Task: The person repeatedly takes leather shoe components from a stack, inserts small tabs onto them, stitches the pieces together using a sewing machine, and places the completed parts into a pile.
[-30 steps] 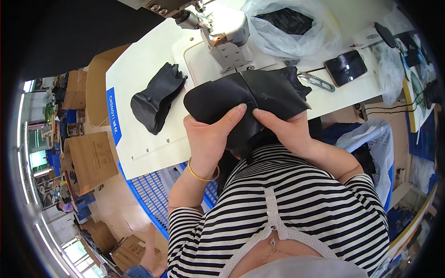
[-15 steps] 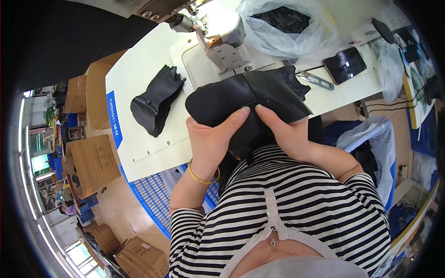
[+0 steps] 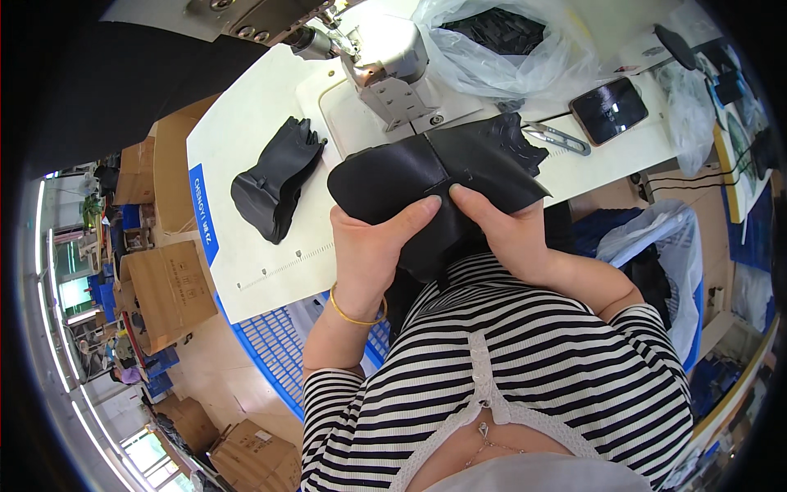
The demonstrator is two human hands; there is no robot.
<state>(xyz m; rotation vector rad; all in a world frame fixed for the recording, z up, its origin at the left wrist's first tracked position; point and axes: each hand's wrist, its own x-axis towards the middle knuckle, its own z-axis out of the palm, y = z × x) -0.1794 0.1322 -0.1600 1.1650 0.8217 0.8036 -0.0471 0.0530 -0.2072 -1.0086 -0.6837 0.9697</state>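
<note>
white table [image 3: 217,143], sewing machine [image 3: 393,90] on it, clear bag [image 3: 492,78] beside the machine, black piece [image 3: 385,180] over the table's near edge, black stack [image 3: 275,180] left of it, left hand [image 3: 369,246] and right hand [image 3: 518,238] both grasping the piece, phone [image 3: 608,111], snips [image 3: 566,139] beside it

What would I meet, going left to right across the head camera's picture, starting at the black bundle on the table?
Black bundle → left hand → right hand, both hands gripping black material → phone → crumpled clear bag.
</note>
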